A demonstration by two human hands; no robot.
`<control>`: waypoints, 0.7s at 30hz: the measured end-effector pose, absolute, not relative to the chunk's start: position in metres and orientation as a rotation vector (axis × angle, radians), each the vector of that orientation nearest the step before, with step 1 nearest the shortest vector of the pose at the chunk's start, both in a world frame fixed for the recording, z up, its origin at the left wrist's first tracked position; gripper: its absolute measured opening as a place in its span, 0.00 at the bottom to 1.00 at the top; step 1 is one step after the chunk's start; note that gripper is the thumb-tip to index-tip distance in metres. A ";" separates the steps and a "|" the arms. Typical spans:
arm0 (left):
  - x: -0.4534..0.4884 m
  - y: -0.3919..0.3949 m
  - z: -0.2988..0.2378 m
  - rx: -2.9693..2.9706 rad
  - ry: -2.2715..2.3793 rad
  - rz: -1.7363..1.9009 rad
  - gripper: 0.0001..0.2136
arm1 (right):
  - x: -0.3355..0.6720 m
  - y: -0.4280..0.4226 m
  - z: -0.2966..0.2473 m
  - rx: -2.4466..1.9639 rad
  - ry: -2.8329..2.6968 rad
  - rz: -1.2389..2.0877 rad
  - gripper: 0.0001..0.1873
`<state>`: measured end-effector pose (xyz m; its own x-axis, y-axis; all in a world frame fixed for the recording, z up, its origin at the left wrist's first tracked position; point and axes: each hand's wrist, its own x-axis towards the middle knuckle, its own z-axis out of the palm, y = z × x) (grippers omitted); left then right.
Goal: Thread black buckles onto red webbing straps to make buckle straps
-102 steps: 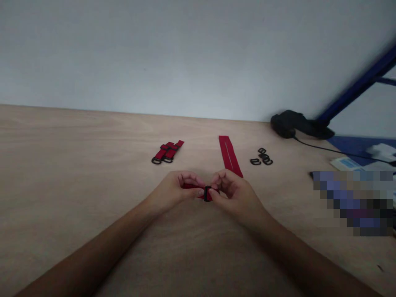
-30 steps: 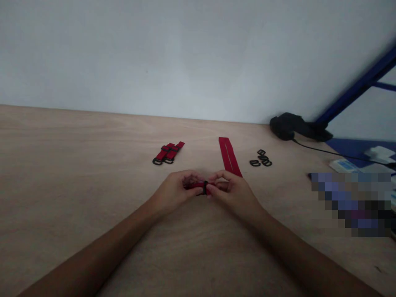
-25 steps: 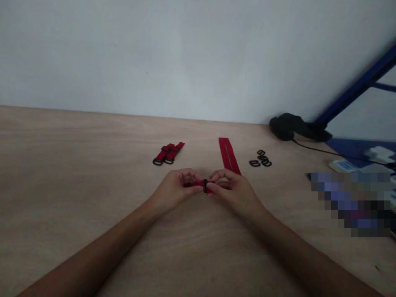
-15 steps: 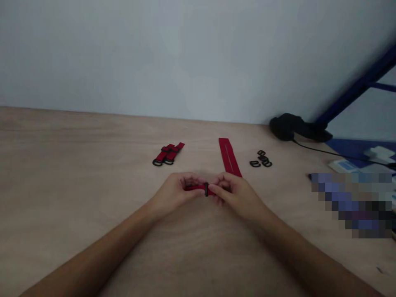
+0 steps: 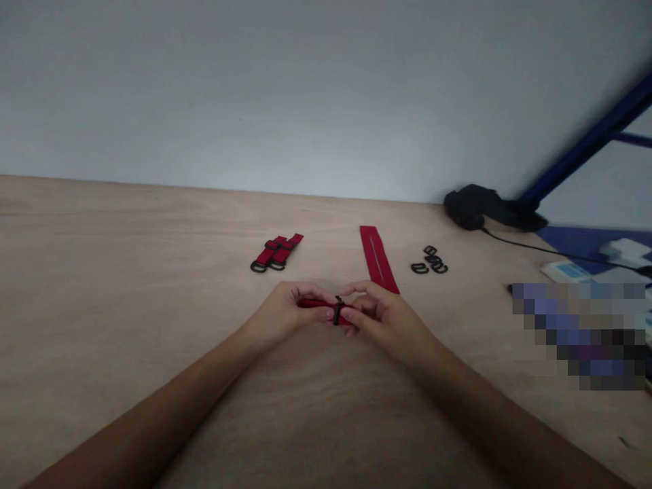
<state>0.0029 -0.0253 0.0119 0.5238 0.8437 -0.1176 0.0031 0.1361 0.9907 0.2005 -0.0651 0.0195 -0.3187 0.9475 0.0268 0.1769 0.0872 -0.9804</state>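
Between my two hands is a red strap (image 5: 316, 303) that passes through a black slider buckle (image 5: 337, 313). My left hand (image 5: 288, 311) pinches the strap on the buckle's left side, thumb in front. On the other side my right hand (image 5: 390, 314) grips the strap with its thumb against the buckle, while its index finger reaches over the top. Fingers cover much of the strap. Just beyond my right hand lies a flat red strip (image 5: 377, 261) with a thin pale line along it.
Red straps with black buckles and hooks (image 5: 278, 252) lie at the back left of the wooden table (image 5: 127, 272). Several black hooks and sliders (image 5: 432, 261) are grouped right of the strip. A black object with a cable (image 5: 489, 209) sits against the wall.
My right index finger has lifted and stretched over the top of the buckle. The buckle has turned and shifted slightly left. My left hand keeps its pinch on the strap.
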 end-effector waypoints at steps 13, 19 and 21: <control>0.003 -0.033 0.024 1.865 0.813 0.876 0.03 | 0.202 -0.063 0.024 -1.108 -1.540 1.435 0.12; -0.003 -0.035 0.033 2.122 0.675 0.840 0.08 | 0.201 -0.064 0.027 -1.136 -1.542 1.395 0.13; -0.003 -0.035 0.032 2.087 0.657 0.818 0.09 | 0.201 -0.065 0.028 -1.136 -1.548 1.390 0.13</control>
